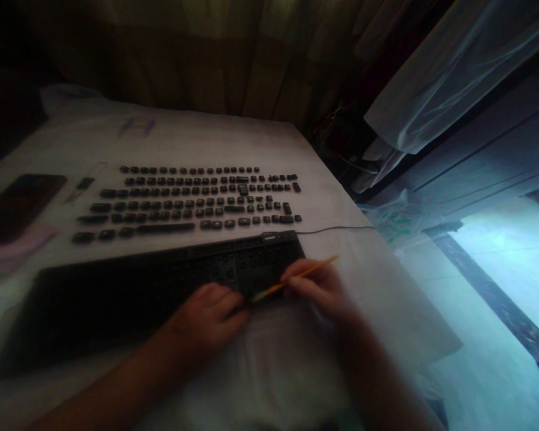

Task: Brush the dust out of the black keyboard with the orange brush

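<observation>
A black keyboard (130, 293) with its keycaps off lies slanted across the near part of the table. My right hand (318, 287) pinches a thin orange-handled paintbrush (276, 288). The pale bristles point left and down at the keyboard's front edge. On that same edge rests my left hand (213, 311), its fingers curled over the keyboard close to the brush tip. Whether anything small is under those fingers is hidden. Behind the keyboard, the loose black keycaps (175, 191) are laid out in rows, with the long spacebar (165, 228) in the nearest row.
A dark phone (22, 200) lies at the left, by a pink cloth (20, 248). A small black object with a wire loop (86, 183) is beside it. The keyboard's cable (336, 228) runs off the right edge of the white-covered table (336, 209). A curtain (197, 60) hangs behind.
</observation>
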`<action>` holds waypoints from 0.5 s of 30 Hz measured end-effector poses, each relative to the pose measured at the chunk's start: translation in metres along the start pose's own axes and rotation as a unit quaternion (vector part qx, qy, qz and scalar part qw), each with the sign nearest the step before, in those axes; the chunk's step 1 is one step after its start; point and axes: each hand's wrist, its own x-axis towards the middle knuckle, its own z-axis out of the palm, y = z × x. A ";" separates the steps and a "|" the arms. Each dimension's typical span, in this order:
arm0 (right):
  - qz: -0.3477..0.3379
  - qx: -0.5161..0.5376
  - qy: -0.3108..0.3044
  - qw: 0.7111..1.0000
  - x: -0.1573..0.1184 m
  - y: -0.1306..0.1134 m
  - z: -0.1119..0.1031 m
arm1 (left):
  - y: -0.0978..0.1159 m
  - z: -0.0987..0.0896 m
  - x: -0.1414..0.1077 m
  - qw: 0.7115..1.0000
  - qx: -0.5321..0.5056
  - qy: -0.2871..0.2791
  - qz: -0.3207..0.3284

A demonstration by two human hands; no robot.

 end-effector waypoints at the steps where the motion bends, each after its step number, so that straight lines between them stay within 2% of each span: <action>1: -0.007 0.012 0.016 1.000 0.000 0.000 -0.001 | 0.000 -0.001 0.000 1.000 0.000 0.002 0.000; 5: -0.012 0.008 0.047 0.999 0.000 -0.001 -0.003 | 0.000 -0.001 0.000 1.000 0.001 0.006 0.000; 15: -0.015 -0.083 -0.002 0.996 0.001 0.003 -0.002 | 0.001 0.002 -0.001 1.000 -0.002 -0.001 0.000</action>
